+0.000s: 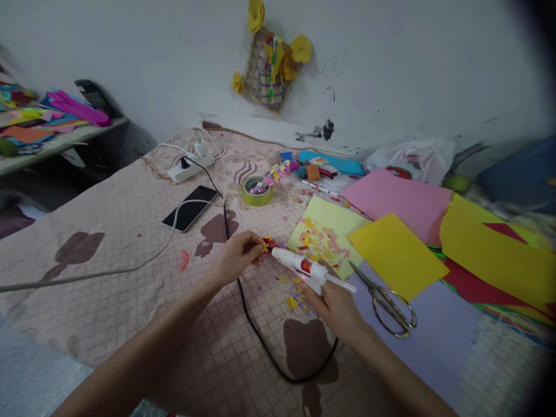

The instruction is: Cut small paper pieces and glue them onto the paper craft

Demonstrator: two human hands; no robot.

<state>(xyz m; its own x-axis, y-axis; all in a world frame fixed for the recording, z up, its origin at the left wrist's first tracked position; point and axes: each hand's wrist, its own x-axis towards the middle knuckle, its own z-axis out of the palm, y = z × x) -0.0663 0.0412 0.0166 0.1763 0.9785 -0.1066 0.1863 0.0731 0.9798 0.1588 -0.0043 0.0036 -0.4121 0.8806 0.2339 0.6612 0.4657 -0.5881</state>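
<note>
My right hand [332,298] is wrapped round a white hot glue gun [299,263], a clear glue stick jutting from its back and a small red light glowing on its side. Its nozzle points left, right beside a small red and yellow paper piece [266,244]. That piece is pinched in the fingertips of my left hand [241,255]; whether the nozzle touches it I cannot tell. Cut paper scraps [321,243] in yellow and pink lie on a pale yellow sheet [308,214] behind the gun. More yellow bits [295,298] are scattered under my right hand.
Gold-handled scissors [386,304] rest on a purple sheet [438,324] at right, near yellow [399,255] and pink paper [403,200]. A tape roll [256,196], phone [191,208] and power strip [191,168] stand farther back. A black cord [249,318] loops across the tablecloth.
</note>
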